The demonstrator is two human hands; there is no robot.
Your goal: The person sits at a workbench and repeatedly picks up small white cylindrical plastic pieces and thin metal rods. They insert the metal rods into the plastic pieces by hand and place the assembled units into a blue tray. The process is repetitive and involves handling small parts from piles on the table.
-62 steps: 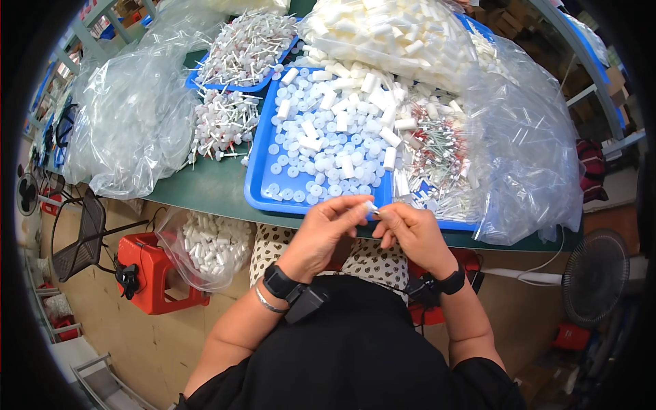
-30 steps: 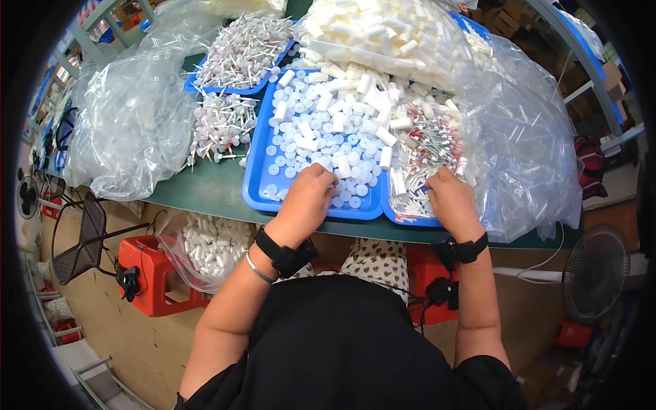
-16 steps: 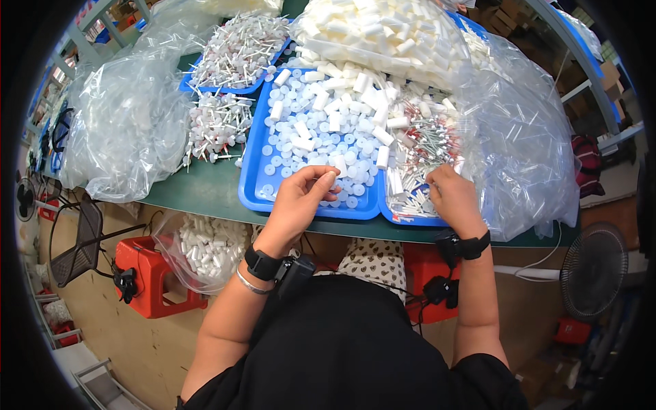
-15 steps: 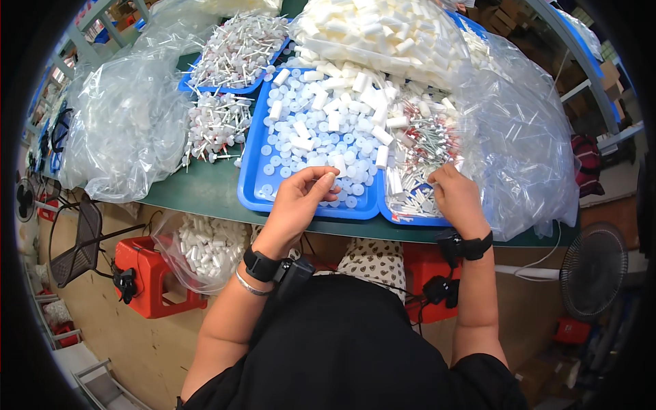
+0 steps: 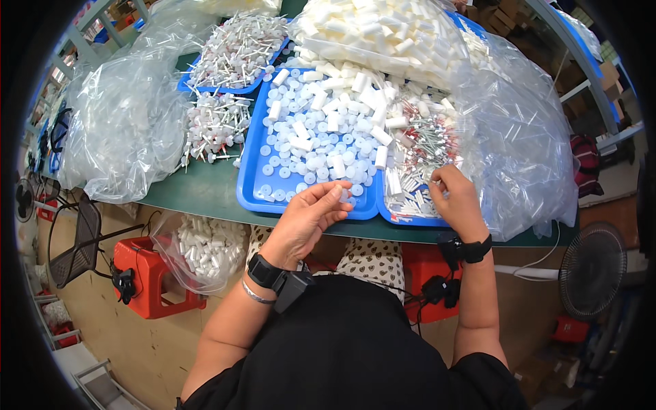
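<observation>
My left hand [image 5: 311,217] is above the near edge of the left blue tray [image 5: 251,201]. Its thumb and fingertips pinch a small translucent plastic disc [image 5: 344,196]. Loose discs of the same kind [image 5: 321,147] lie in that tray, with white foam-like cylinders [image 5: 318,100] scattered among them. My right hand [image 5: 454,198] reaches over the right blue tray [image 5: 417,220], its fingers curled together at the small white tubes [image 5: 412,200]. Whatever is between those fingertips is too small to make out. Thin metal pins with red parts [image 5: 430,140] are piled just beyond them.
A large clear bag of white cylinders [image 5: 383,34] rests behind the trays. Finished-looking pin pieces fill a smaller blue tray [image 5: 239,51] and form a heap [image 5: 217,126] on the green table [image 5: 184,195]. Empty-looking plastic bags [image 5: 123,123] lie at left. A fan [image 5: 593,270] stands at right.
My left hand has moved slightly right and toward me, turning so the pinched disc shows. My right hand stays over the same spot, its fingers a little more curled.
</observation>
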